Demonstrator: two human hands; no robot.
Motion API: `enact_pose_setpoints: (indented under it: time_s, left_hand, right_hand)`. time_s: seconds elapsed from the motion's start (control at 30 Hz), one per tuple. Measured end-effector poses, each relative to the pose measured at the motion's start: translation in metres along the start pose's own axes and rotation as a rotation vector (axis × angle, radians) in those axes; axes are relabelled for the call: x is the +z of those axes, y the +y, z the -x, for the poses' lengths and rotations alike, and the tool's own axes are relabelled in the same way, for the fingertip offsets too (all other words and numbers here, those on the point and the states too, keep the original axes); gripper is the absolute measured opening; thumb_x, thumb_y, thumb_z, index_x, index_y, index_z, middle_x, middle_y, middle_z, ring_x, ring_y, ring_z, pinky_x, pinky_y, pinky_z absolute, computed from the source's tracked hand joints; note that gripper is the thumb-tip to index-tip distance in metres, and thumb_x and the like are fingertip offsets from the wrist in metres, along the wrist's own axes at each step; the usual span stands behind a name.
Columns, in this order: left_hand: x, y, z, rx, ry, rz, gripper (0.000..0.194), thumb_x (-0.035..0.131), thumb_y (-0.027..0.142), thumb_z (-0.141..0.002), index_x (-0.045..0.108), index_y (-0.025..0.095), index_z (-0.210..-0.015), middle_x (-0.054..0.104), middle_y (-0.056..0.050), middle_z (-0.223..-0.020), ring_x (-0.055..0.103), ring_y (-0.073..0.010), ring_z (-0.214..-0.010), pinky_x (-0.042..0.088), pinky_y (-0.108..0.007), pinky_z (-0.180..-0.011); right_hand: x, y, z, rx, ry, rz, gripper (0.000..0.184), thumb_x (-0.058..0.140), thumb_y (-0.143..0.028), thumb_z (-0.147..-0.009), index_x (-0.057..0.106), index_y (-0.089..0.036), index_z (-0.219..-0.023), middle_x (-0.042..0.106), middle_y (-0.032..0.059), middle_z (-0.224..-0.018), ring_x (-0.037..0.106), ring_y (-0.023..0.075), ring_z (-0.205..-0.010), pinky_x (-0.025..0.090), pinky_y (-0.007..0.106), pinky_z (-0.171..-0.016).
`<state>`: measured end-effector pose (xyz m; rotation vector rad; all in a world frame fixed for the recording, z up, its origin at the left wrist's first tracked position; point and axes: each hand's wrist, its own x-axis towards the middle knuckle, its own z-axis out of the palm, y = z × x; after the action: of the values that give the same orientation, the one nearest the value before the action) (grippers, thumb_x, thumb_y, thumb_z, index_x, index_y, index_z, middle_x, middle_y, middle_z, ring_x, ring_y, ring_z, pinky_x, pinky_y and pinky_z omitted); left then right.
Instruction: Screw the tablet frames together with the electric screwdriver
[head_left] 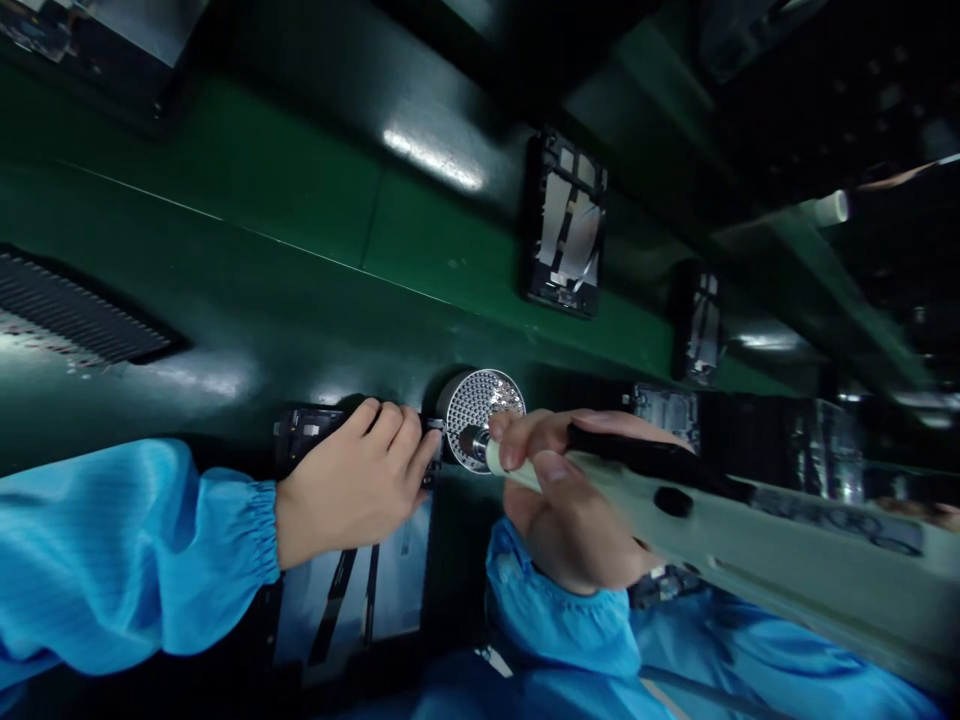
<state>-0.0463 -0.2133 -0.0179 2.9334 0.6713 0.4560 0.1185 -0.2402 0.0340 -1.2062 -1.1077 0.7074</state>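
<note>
Perforated dish [466,402]: round and metal, set on the green table [300,290], between the two hands; small shiny bits [505,396] lie in its far right part, too small to tell apart.
Right hand [566,490]: just right of the dish, fingers wrapped around a pale green driver [720,540] with a black lever [645,455].
Driver tip [474,442]: bare metal, over the near part of the dish; whether it touches anything there, I cannot tell.
Left hand [356,485]: just left of the dish, laid over the far end of an opened device [401,580], fingers bent; whether they grip or only press, I cannot tell.
Opened device: left of the dish and reaching nearer the wearer, its pale panel crossed by two dark strips [334,605].
Blue sleeves [150,550]: one to the left of the dish, one on its near side.
Second device [568,225]: beyond the dish and to its right.
Third device [703,325]: farther right of the dish, blurred.
Ridged black strip [82,305]: well left of the dish.
</note>
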Motion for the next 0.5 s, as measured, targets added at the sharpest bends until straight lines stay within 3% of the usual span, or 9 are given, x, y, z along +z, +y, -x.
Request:
enact_pose_setpoints:
  time_s: [0.5]
  left_hand:
    - [0.0001, -0.0001, -0.0003, 0.015, -0.016, -0.008, 0.051, 0.041, 0.037, -0.103, 0.062, 0.001, -0.132, 0.069, -0.026, -0.118, 0.065, -0.0378, -0.107, 0.048, -0.048, -0.088]
  right_hand:
    - [0.003, 0.0064, -0.0032, -0.026, -0.046, -0.018, 0.026, 0.069, -0.01, -0.078, 0.072, -0.027, -0.097, 0.059, -0.0051, -0.064, 0.055, 0.0145, -0.053, 0.054, 0.037, -0.06]
